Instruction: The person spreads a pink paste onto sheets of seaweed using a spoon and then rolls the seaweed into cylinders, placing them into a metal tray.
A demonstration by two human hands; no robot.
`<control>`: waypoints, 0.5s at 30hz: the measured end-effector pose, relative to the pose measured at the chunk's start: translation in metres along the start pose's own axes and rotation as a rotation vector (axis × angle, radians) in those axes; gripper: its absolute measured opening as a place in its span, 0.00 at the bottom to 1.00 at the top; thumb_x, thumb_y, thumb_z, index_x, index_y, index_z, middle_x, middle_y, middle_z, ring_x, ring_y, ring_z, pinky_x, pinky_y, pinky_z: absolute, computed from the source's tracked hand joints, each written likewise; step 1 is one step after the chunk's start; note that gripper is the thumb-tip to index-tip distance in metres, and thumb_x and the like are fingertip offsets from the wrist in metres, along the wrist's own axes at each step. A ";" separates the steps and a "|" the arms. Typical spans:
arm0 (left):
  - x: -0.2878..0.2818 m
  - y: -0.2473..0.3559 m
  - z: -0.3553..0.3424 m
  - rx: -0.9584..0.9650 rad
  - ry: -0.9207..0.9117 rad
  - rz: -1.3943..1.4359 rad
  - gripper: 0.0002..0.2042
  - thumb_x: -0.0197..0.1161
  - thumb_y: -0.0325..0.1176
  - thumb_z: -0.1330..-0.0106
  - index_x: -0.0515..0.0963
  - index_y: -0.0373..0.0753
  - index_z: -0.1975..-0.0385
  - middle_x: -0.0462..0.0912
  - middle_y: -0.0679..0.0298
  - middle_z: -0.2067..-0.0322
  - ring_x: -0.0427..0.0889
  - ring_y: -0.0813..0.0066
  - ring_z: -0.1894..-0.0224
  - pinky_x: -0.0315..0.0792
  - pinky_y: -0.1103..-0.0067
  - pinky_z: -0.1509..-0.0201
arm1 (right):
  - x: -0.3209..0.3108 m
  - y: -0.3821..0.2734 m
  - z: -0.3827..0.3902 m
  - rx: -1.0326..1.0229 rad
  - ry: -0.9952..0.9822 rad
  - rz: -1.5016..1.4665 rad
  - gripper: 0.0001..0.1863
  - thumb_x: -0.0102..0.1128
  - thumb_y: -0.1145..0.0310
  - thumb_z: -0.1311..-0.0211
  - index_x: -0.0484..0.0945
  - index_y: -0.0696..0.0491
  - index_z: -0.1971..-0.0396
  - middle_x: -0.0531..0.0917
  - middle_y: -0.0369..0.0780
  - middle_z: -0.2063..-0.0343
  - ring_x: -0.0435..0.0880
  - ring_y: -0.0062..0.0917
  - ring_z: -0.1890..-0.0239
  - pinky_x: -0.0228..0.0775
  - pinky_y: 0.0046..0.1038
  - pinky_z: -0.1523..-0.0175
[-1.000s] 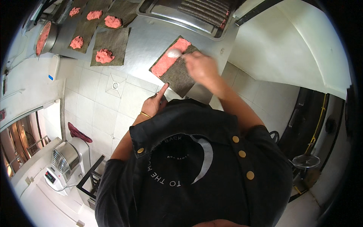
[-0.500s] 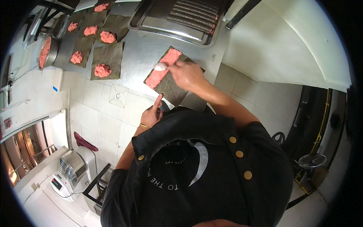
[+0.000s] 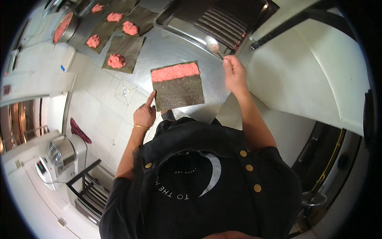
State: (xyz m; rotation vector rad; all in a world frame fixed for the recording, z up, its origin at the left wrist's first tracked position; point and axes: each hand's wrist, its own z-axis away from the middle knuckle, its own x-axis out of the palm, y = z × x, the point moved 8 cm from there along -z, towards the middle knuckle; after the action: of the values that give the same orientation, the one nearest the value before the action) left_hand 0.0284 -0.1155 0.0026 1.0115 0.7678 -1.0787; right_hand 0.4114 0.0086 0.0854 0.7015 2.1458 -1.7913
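Observation:
My right hand (image 3: 235, 75) is closed on the handle of a spoon (image 3: 213, 44) smeared with pale paste, beside the tray's front edge. Below and left of it lies a dark seaweed sheet (image 3: 179, 93) with a band of pink paste (image 3: 175, 72) along its far edge. My left hand (image 3: 145, 111) has its index finger stretched to the sheet's lower left edge, the other fingers bent, holding nothing that shows. Several more seaweed sheets (image 3: 135, 46) with pink mounds (image 3: 116, 61) lie at the far left of the counter.
A steel counter (image 3: 141, 79) carries a bowl of pink paste (image 3: 63, 28) at the back left and a metal tray (image 3: 179, 25) with dark rolls (image 3: 221, 26) at the back right. A white wall (image 3: 306, 79) stands right, a mixer (image 3: 59, 157) lower left, floor tiles (image 3: 103, 103) below.
My right hand with the spoon has moved right and up, off the paste band toward the tray. The sheet now lies straighter, its band nearly horizontal. My left hand has moved left with it.

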 end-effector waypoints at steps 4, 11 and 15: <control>-0.015 -0.007 -0.015 0.089 0.135 0.023 0.30 0.55 0.32 0.25 0.65 0.63 0.23 0.88 0.48 0.63 0.89 0.46 0.61 0.81 0.54 0.57 | 0.058 0.041 -0.021 0.179 -0.094 -0.277 0.09 0.57 0.65 0.20 0.81 0.54 0.54 0.85 0.37 0.67 0.81 0.22 0.65 0.75 0.30 0.55; 0.002 -0.047 -0.024 -0.103 0.233 0.622 0.18 0.64 0.43 0.23 0.84 0.32 0.47 0.89 0.59 0.70 0.85 0.77 0.69 0.78 0.76 0.61 | 0.171 0.007 -0.018 0.469 -0.165 -0.741 0.06 0.57 0.72 0.21 0.78 0.55 0.50 0.86 0.38 0.60 0.82 0.23 0.59 0.76 0.28 0.52; 0.010 -0.022 -0.022 -0.215 -0.042 1.037 0.12 0.68 0.38 0.25 0.83 0.33 0.63 0.85 0.66 0.75 0.80 0.80 0.76 0.74 0.79 0.70 | 0.132 0.018 -0.004 0.480 -0.001 -0.575 0.08 0.58 0.72 0.22 0.77 0.55 0.49 0.86 0.38 0.56 0.79 0.16 0.66 0.72 0.24 0.62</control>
State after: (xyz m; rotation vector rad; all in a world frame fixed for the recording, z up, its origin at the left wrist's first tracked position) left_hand 0.0103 -0.1015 -0.0204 0.9993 0.2246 -0.1144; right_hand 0.3084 0.0406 0.0064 0.1602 2.0627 -2.6470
